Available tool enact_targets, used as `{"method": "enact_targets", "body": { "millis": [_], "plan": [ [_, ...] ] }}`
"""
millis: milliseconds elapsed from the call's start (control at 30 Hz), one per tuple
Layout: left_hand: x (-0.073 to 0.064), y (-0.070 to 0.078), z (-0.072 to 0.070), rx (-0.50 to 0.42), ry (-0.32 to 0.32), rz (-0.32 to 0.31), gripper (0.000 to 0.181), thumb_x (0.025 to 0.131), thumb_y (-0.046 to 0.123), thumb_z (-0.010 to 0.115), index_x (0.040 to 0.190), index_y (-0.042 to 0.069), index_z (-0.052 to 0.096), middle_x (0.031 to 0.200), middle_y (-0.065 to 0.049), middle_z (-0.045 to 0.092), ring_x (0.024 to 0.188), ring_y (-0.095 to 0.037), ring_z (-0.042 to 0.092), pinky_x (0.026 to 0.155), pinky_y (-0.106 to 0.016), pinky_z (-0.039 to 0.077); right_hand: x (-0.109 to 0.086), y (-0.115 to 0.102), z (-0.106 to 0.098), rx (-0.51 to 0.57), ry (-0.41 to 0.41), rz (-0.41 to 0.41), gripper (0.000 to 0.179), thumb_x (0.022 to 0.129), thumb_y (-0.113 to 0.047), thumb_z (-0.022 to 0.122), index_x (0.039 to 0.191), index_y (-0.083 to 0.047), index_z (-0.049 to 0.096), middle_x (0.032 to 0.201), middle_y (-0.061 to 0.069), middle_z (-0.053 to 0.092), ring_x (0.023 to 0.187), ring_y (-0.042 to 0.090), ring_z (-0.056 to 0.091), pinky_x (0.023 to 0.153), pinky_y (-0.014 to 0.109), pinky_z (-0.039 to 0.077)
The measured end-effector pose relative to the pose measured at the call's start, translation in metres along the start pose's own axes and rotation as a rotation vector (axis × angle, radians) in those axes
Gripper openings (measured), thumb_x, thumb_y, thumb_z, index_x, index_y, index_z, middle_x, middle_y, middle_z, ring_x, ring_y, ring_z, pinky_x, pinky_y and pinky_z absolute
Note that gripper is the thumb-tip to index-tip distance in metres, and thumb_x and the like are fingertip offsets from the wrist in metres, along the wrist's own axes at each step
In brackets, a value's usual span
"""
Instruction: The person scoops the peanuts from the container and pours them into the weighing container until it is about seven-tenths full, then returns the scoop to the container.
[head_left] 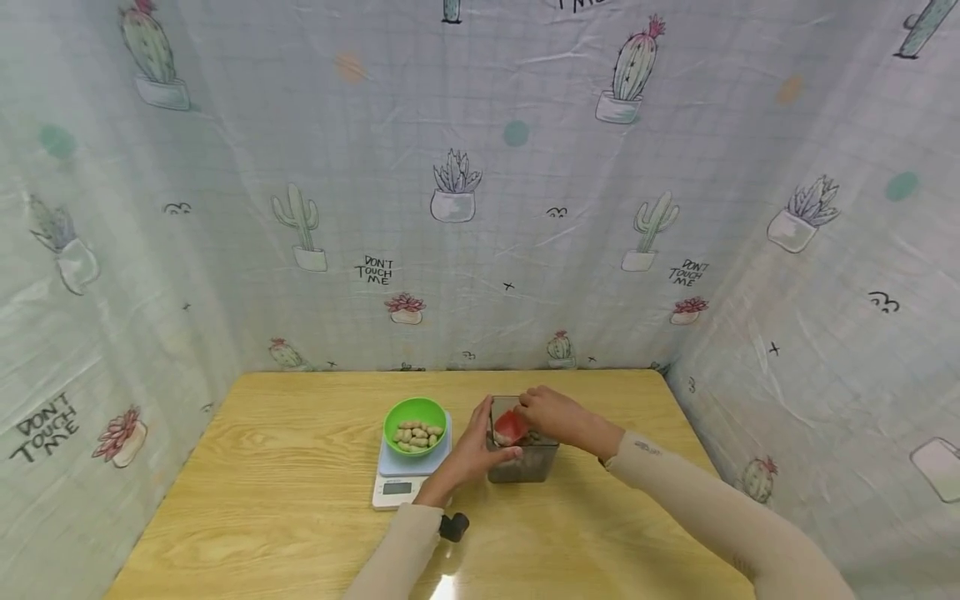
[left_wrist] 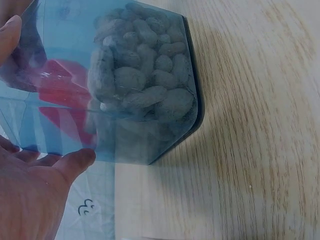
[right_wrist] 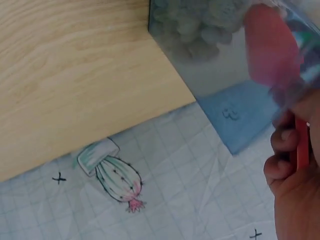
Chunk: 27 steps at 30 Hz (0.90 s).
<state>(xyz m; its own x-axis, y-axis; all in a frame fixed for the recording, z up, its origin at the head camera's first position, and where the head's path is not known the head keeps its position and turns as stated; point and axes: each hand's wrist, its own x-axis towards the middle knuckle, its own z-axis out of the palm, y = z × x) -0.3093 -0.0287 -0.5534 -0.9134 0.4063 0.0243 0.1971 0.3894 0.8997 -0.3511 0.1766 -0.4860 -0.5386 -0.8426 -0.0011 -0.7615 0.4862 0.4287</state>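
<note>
A clear square plastic bin [head_left: 517, 468] stands on the table, with unshelled peanuts [left_wrist: 145, 75] heaped in its bottom. My left hand [head_left: 472, 454] holds its near left corner, thumb across the front wall and fingers along the left side. Over the rim from the right reaches my right hand [head_left: 558, 415], fingers curled round the handle of a red scoop [head_left: 510, 427]. Through the bin's wall the scoop's head [left_wrist: 65, 82] shows tilted against the peanuts; how much it carries is hidden. To the left, a green bowl [head_left: 414, 409] contains several peanuts [head_left: 417, 436].
Under the bowl is a white kitchen scale [head_left: 392, 497] with a small display, close beside my left forearm. The wooden table [head_left: 300, 467] ends at a cactus-print curtain [head_left: 495, 250] behind and on both sides.
</note>
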Motion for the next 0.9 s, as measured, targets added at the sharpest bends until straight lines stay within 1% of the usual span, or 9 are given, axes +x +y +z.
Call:
{"method": "enact_targets", "body": {
  "millis": [100,200,267,367,433,533,700,767,900],
  "plan": [
    [0.0,0.0,0.001,-0.012,-0.002,-0.003,0.109,0.084,0.052,0.073,0.16,0.021,0.001,0.167,-0.01,0.003,0.148,-0.037,0.026,0.112,-0.056,0.035,-0.001,-0.001,0.0,0.002,-0.013,-0.021,0.022,0.089,-0.022,0.072,0.111,-0.017,0.071,0.102,-0.001,0.068,0.092,0.015,0.064,0.087,0.033,0.053],
    [-0.001,0.001,0.001,-0.02,0.001,-0.005,0.109,0.084,0.051,0.074,0.16,0.021,0.001,0.167,-0.01,0.003,0.148,-0.037,0.026,0.112,-0.056,0.035,-0.001,-0.004,0.001,0.03,-0.017,-0.018,0.022,0.089,-0.018,0.072,0.111,-0.016,0.072,0.101,-0.001,0.068,0.092,0.015,0.064,0.088,0.033,0.053],
    [-0.001,0.002,0.0,-0.025,0.0,-0.006,0.109,0.084,0.05,0.074,0.16,0.021,0.001,0.167,-0.01,0.003,0.147,-0.037,0.027,0.112,-0.056,0.035,-0.001,-0.004,0.004,0.077,0.0,-0.013,0.018,0.089,-0.016,0.073,0.107,-0.015,0.073,0.096,-0.001,0.068,0.088,0.015,0.063,0.084,0.032,0.054],
    [-0.002,0.001,0.001,-0.015,0.002,-0.003,0.109,0.084,0.05,0.074,0.16,0.021,0.002,0.167,-0.01,0.004,0.146,-0.037,0.03,0.112,-0.054,0.036,-0.005,-0.001,0.005,0.193,0.032,0.006,0.011,0.088,-0.012,0.073,0.098,-0.015,0.073,0.088,-0.002,0.066,0.079,0.013,0.062,0.075,0.029,0.054],
    [-0.002,0.0,0.001,-0.01,0.002,-0.002,0.11,0.084,0.049,0.075,0.16,0.021,0.001,0.167,-0.01,0.004,0.145,-0.037,0.033,0.111,-0.053,0.038,-0.009,0.002,0.005,0.274,0.048,0.018,0.008,0.088,-0.011,0.073,0.096,-0.014,0.072,0.085,-0.002,0.065,0.076,0.013,0.061,0.071,0.028,0.053],
    [-0.002,-0.001,0.0,-0.018,0.004,-0.018,0.11,0.083,0.049,0.075,0.16,0.024,0.001,0.167,-0.008,0.003,0.144,-0.037,0.035,0.11,-0.053,0.039,-0.015,0.005,0.003,0.366,0.061,0.038,0.008,0.09,-0.012,0.07,0.099,-0.011,0.071,0.086,0.0,0.065,0.076,0.013,0.061,0.069,0.028,0.053],
    [-0.001,-0.003,-0.001,-0.012,0.002,-0.021,0.109,0.083,0.052,0.074,0.16,0.026,0.001,0.167,-0.007,0.003,0.141,-0.036,0.039,0.108,-0.051,0.042,-0.023,0.007,0.0,0.434,0.076,0.095,0.013,0.094,-0.014,0.066,0.105,-0.009,0.07,0.09,0.002,0.067,0.079,0.015,0.063,0.071,0.03,0.054],
    [-0.002,-0.003,-0.002,0.001,0.0,-0.016,0.109,0.083,0.053,0.073,0.16,0.026,0.0,0.167,-0.008,0.003,0.142,-0.037,0.038,0.108,-0.052,0.042,-0.025,0.006,0.001,0.447,0.09,0.119,0.013,0.094,-0.014,0.066,0.106,-0.009,0.07,0.092,0.002,0.067,0.081,0.016,0.064,0.073,0.032,0.055],
    [-0.003,-0.002,-0.003,0.017,-0.001,-0.021,0.109,0.083,0.053,0.073,0.16,0.027,-0.001,0.167,-0.008,0.002,0.147,-0.037,0.029,0.11,-0.056,0.038,-0.029,0.001,0.004,0.478,0.125,0.168,0.013,0.094,-0.013,0.066,0.106,-0.009,0.07,0.095,0.002,0.069,0.083,0.017,0.065,0.075,0.034,0.055]
  ]
}}
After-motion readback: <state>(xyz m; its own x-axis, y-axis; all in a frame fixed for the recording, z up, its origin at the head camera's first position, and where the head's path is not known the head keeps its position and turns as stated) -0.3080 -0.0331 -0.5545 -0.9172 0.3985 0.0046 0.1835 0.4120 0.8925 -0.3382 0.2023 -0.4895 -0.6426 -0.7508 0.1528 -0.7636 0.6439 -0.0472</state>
